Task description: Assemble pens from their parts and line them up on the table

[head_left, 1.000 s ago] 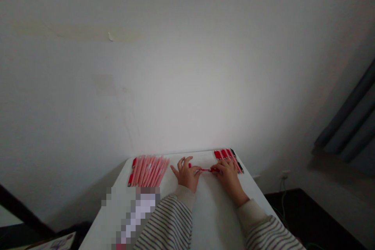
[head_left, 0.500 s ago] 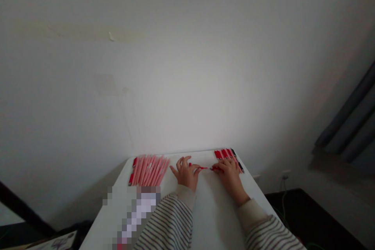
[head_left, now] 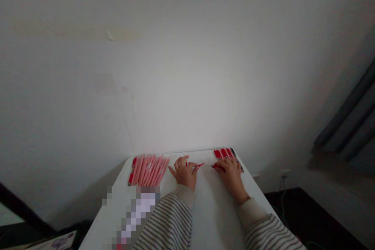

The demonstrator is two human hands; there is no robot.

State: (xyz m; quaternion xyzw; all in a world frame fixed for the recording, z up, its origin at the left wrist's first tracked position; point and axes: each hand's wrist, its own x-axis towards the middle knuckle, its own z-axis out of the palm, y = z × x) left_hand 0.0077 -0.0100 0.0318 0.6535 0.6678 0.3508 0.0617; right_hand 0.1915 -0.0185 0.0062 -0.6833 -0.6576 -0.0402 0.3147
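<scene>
My left hand (head_left: 185,174) pinches a thin red stick (head_left: 200,165) between thumb and forefinger, its other fingers spread. The stick points right and ends in a fine tip. A small red part shows behind the fingertips. Opposite it, my right hand (head_left: 231,174) is closed on a short red piece (head_left: 216,166) with a greyish end facing left. A small gap separates the two pieces. Left of my left hand lies a row of pink tubes (head_left: 149,171). Beyond my right hand are several red pieces (head_left: 225,153), partly hidden by its fingers.
Both hands work over a white table (head_left: 206,211) that meets a pale wall (head_left: 187,86) at its far edge. Red pieces (head_left: 130,179) lie at the left end of the tubes. A pixelated patch (head_left: 137,215) covers the table's near left.
The thin red stick has drawn back left from the right-hand piece and now tilts upward, so the gap between them is wider. The right hand has barely moved.
</scene>
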